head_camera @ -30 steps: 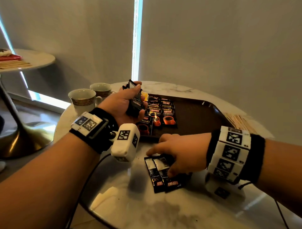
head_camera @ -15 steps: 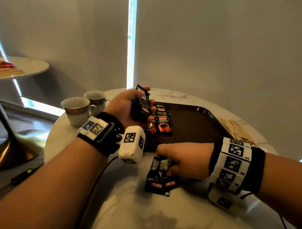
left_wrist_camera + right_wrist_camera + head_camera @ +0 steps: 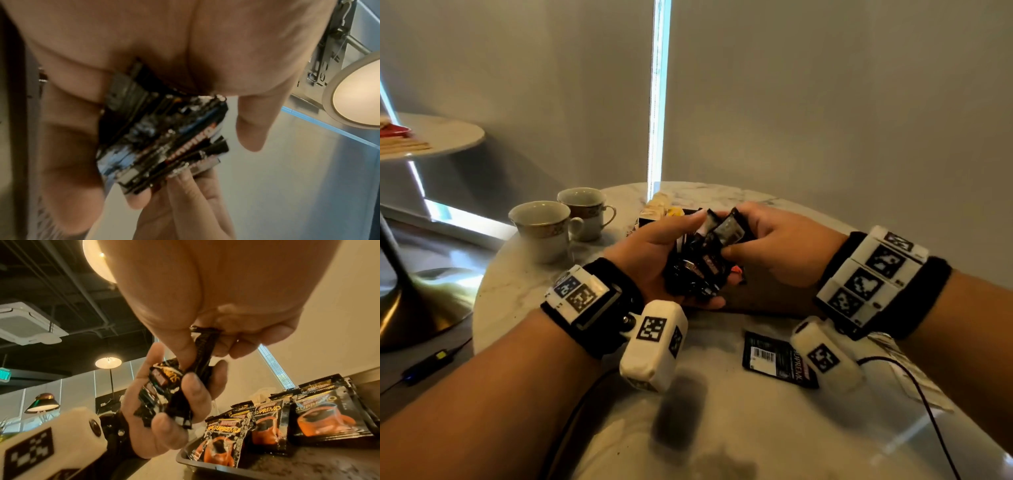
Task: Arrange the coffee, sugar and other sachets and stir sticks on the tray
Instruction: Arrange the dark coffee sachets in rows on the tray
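We hold our left hand (image 3: pixel 654 255) palm up above the near edge of the tray, fingers curled round a fanned stack of black foil coffee sachets (image 3: pixel 697 270). Our right hand (image 3: pixel 774 246) meets it from the right, thumb and fingers pinching the top ends of two more black sachets (image 3: pixel 724 228) and pressing them against the stack. In the right wrist view those pinched sachets hang edge-on between thumb and fingers (image 3: pixel 242 344), their lower ends inside the left hand's grasp.

Below the hands lies the dark brown rectangular tray (image 3: pixel 186 458), with rows of black and orange "Supremo" sachets (image 3: pixel 267 423) overlapping along it. One black sachet with a barcode (image 3: pixel 770 358) lies face down on the round white marble table (image 3: pixel 722 428), near the right wrist and apart from the tray. Two white ceramic cups with patterned rims (image 3: pixel 544 228) stand side by side on the table, left of the hands.
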The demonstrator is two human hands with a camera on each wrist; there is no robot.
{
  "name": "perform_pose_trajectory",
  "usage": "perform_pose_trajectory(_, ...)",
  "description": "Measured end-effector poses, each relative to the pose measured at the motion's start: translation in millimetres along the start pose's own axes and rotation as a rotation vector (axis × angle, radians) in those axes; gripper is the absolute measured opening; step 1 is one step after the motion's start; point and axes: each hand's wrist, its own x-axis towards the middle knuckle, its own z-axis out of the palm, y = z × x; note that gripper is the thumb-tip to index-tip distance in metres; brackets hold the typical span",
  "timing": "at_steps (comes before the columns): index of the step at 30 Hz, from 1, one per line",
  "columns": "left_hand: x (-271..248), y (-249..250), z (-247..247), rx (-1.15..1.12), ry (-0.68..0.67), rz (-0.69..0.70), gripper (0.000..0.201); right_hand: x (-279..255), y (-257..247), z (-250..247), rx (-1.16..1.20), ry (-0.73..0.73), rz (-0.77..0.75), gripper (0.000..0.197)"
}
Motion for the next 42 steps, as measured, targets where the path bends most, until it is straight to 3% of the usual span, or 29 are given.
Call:
perform_pose_trajectory(3,0.8,-2.9,-3.8,0.022,0.008,-0.003,0.05,6.5,3.5,6.5,-0.149,0.145,0.031,0.054)
perform_pose_trajectory(6,4.4,-0.9,-10.3,0.029,0.069,0.054,0.066,-0.6,2.6,3.1,-0.233,0.272,0.05,0.041)
perform_pose_trajectory(8,7.3,0.9,-15.5,-0.024,0.087,0.147,0.068,-16.2,1.9,-3.1,-0.355,0.164,0.129,0.03)
perform_pose_trajectory(10,8.0,3.4,-19.2,-0.082,0.109,0.216,0.066,-31.6,3.3,-6.0,-0.581,-0.098,0.245,0.025)
perform_pose_trajectory(13,6.1,6.1,-17.8,-0.107,0.123,0.286,0.053,-45.2,12.0,2.3,-0.781,-0.386,0.348,0.042)
perform_pose_trajectory(18,5.7,5.0,-15.6,-0.072,0.155,0.294,0.044,-48.2,21.0,15.2,-0.872,-0.443,0.312,0.059)
perform_pose_trajectory(25,5.7,0.4,-12.1,-0.113,0.147,0.271,0.027,-46.6,25.3,16.3,-0.837,-0.479,0.311,0.042)
perform_pose_trajectory(27,5.3,-0.3,-12.6,-0.116,0.137,0.24,0.034,-44.5,23.7,9.5,-0.664,-0.395,0.269,0.029)
perform_pose_trajectory(30,2.8,0.2,-8.3,-0.099,0.111,0.178,0.046,-34.8,21.9,-3.5,-0.022,-0.061,0.171,0.024)
perform_pose_trajectory(33,0.8,-3.0,0.5,-0.071,0.091,0.128,0.044,-19.7,13.4,-3.6,0.403,0.207,-0.005,0.025)
perform_pose_trajectory(37,1.0,-8.4,7.4,-0.089,0.091,0.118,0.049,-1.5,8.1,18.7,0.486,0.311,-0.035,0.025)
perform_pose_trajectory(42,2.5,-9.6,5.0,-0.076,0.126,0.135,0.057,5.6,20.8,31.6,0.351,0.44,-0.016,0.04)
